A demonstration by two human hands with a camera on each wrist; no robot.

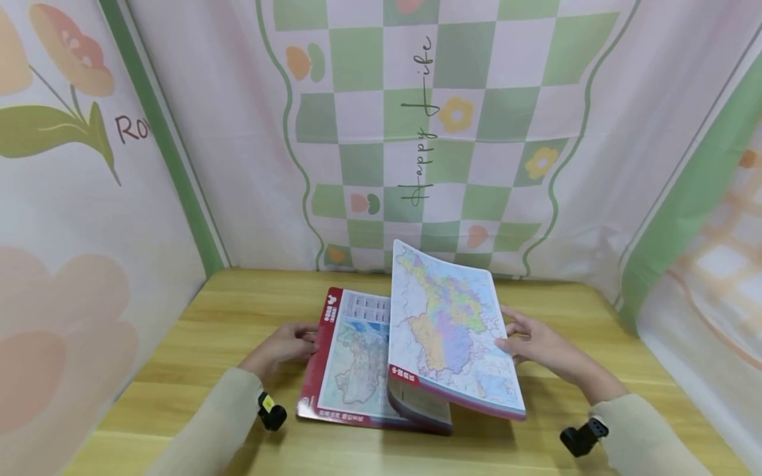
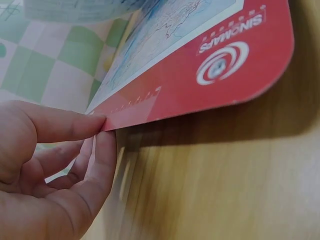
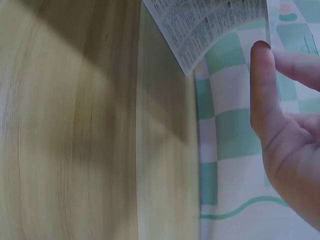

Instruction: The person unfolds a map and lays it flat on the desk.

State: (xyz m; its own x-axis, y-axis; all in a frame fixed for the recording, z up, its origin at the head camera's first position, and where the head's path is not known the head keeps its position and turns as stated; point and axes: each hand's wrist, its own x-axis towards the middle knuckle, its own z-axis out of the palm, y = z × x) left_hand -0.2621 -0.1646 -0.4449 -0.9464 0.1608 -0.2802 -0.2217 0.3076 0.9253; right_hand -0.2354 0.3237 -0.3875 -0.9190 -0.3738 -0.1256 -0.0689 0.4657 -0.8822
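A map atlas (image 1: 369, 360) with a red cover border lies open on the wooden table (image 1: 238, 311). My left hand (image 1: 290, 341) pinches the left edge of its red cover (image 2: 200, 75) between thumb and fingers (image 2: 102, 150). My right hand (image 1: 524, 340) holds the right edge of a raised map page (image 1: 452, 327), which stands tilted above the book. In the right wrist view the thumb (image 3: 262, 85) lies against the printed page (image 3: 210, 25).
Cloth walls with green checks (image 1: 440, 119) and flower prints enclose the table on three sides. Bare wood (image 3: 75, 130) shows to both sides of the book. A black wrist camera (image 1: 270, 413) sits on each sleeve.
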